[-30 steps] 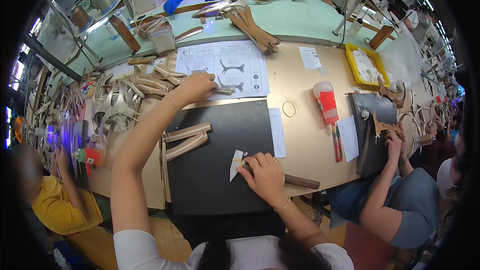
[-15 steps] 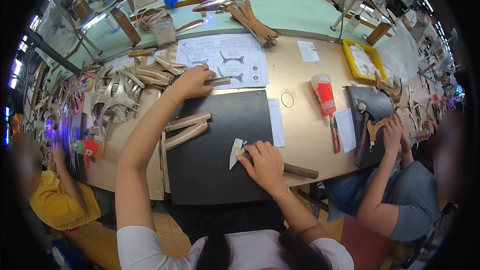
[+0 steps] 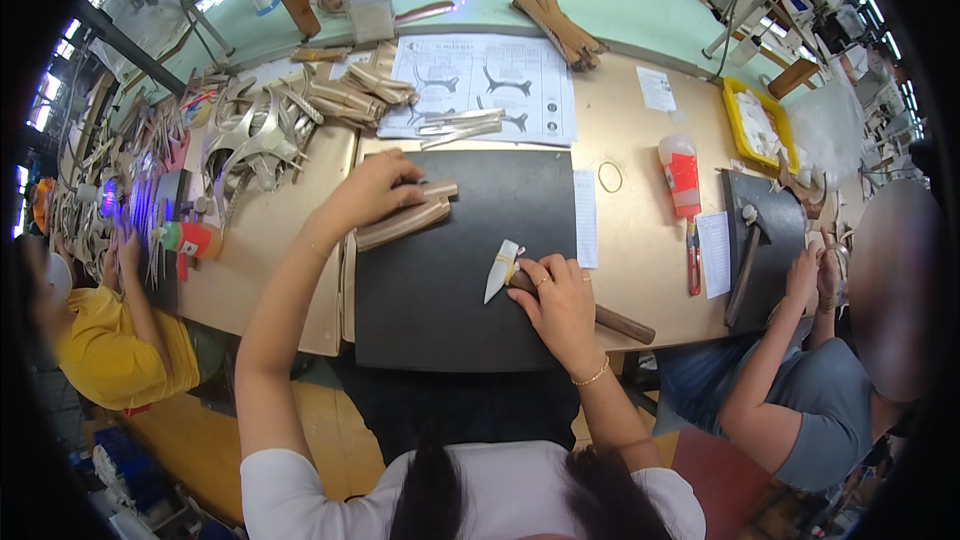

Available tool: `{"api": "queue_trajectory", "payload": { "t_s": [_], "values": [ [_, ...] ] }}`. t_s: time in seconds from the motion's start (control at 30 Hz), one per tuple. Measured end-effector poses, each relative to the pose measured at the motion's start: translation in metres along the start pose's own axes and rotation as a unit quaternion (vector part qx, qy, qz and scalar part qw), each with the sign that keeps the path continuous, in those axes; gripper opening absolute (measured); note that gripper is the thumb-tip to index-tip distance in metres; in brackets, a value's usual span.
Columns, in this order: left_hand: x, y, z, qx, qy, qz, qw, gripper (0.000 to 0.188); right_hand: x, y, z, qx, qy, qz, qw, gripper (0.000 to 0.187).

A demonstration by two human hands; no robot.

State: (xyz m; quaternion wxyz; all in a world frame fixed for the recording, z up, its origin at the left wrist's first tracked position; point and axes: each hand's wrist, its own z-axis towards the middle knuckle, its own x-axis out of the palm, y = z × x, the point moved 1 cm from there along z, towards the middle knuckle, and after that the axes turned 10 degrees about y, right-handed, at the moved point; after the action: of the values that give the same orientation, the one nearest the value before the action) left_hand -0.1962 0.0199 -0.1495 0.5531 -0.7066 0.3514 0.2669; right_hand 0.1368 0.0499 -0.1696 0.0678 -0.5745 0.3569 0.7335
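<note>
My right hand (image 3: 562,305) is closed round a hammer with a wooden handle (image 3: 625,325) and a pale, pointed head (image 3: 502,270) tied with a yellowish band. It rests low over a black board (image 3: 470,330). Toward the board's upper left, my left hand (image 3: 375,195) has bent fingers on the end of a pale beige strip (image 3: 440,189). Just below that lies a second bundle of beige strips (image 3: 405,225), close against the hand. Several thin pale strips (image 3: 462,125) lie beyond the board on printed sheets with drawings (image 3: 545,90). My left thumb is hidden.
Piled cut pieces (image 3: 260,135) and strip bundles (image 3: 350,95) lie at left. Right of the board are a rubber band (image 3: 610,176), a red-labelled bottle (image 3: 680,175), a red-handled tool (image 3: 693,260) and a yellow tray (image 3: 750,150). Co-workers sit on both sides.
My left hand has let go of the thin strips, now on the printed sheets, and come back to the strips on the board. My right hand keeps the hammer. The view has shifted.
</note>
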Motion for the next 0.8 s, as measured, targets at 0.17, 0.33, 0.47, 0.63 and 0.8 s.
{"api": "queue_trajectory", "payload": {
  "t_s": [0.17, 0.33, 0.47, 0.63, 0.8],
  "values": [
    [0.020, 0.000, -0.002, 0.031, -0.038, 0.057, 0.997, 0.030, 0.002, 0.003, 0.000, 0.013, -0.012, -0.021, 1.000, 0.041],
    [0.030, 0.001, 0.002, 0.048, -0.090, 0.141, 0.985, 0.022, 0.007, 0.000, -0.003, 0.004, -0.055, -0.029, 0.998, 0.036],
    [0.036, -0.006, -0.002, 0.065, -0.145, 0.192, 0.968, 0.017, 0.013, -0.002, -0.006, 0.015, -0.056, -0.022, 0.998, 0.036],
    [0.037, -0.012, -0.003, 0.054, -0.142, 0.145, 0.978, 0.006, 0.017, -0.003, -0.007, 0.014, -0.062, -0.037, 0.997, 0.034],
    [0.028, 0.000, 0.000, -0.016, -0.067, 0.017, 0.997, 0.006, 0.017, -0.004, -0.005, 0.013, -0.041, 0.001, 0.999, 0.031]
  ]
}}
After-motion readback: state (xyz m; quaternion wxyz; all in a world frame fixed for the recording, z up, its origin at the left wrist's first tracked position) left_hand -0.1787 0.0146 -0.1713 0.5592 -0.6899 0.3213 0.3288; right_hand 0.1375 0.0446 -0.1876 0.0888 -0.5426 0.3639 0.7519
